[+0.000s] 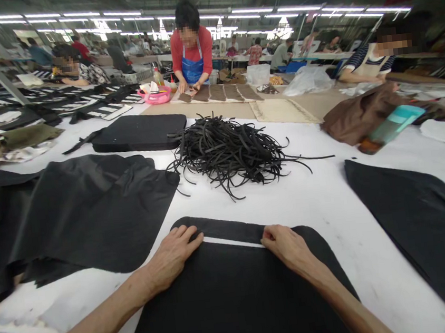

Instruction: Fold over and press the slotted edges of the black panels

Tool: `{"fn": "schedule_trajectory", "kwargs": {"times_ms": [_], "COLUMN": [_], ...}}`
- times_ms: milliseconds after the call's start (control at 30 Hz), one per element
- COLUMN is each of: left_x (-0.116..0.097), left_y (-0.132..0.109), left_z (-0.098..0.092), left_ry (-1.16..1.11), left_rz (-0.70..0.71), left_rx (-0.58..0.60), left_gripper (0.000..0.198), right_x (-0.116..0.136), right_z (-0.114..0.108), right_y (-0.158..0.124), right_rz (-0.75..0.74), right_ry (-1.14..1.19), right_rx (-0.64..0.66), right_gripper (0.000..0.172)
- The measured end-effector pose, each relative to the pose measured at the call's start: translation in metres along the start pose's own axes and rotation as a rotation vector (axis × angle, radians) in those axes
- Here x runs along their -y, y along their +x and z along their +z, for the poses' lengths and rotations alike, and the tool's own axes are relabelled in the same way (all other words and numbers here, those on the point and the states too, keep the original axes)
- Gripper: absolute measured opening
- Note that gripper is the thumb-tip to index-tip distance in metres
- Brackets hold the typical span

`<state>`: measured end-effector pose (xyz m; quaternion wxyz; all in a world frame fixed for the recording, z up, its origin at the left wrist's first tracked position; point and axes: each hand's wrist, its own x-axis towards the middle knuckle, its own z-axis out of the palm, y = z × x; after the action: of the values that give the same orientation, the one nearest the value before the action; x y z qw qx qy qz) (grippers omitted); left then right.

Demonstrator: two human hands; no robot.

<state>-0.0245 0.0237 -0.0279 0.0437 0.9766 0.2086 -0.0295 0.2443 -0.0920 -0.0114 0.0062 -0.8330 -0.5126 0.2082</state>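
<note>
A large black leather-like panel (237,302) lies in front of me on the white table. Along its far side runs a black strip with rounded ends (225,231), with a narrow white line between strip and panel. My left hand (178,253) is at the strip's left end, fingers bent over it and thumb by the edge, closed on the material. At the right end, my right hand (288,244) pinches the strip's near edge between thumb and fingers. The undersides of both grips are hidden.
Beyond the panel is a tangled heap of thin black strips (232,149). A stack of black pads (139,133) sits behind left. Black sheets (92,212) lie left, another black piece (420,230) right. A teal-capped bottle (393,127) rests against brown cloth. Across the table a person (192,53) works.
</note>
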Motion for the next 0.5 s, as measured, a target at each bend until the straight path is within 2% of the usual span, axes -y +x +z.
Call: {"fn": "schedule_trajectory", "kwargs": {"times_ms": [133,233,267,333,400,500], "left_x": [-0.011,-0.032,-0.041,-0.061,-0.080,-0.095], "left_y": [0.009,0.025,0.031,0.041,0.050,0.059], "left_z": [-0.009,-0.021,-0.023,-0.023,-0.016,0.000], "left_ry": [-0.129,-0.055,-0.030,-0.033,-0.063,-0.024], "left_rz": [-0.264,-0.421,-0.401,-0.236,-0.034,0.077], "left_rx": [-0.003,-0.087,-0.121,-0.145,-0.108,-0.059], "left_gripper": [0.050,0.046,0.046,0.042,0.039,0.044], "right_x": [0.003,0.004,0.004,0.004,0.005,0.004], "right_z": [0.001,0.000,0.000,0.000,-0.001,-0.002], "right_y": [0.001,0.003,0.004,0.004,0.003,0.003], "right_rz": [0.006,0.003,-0.001,-0.010,-0.017,-0.030], "right_ry": [-0.007,-0.010,-0.011,-0.015,-0.018,-0.020], "right_rx": [-0.014,-0.017,-0.019,-0.021,-0.024,-0.025], "right_gripper": [0.018,0.018,0.017,0.017,0.018,0.017]}}
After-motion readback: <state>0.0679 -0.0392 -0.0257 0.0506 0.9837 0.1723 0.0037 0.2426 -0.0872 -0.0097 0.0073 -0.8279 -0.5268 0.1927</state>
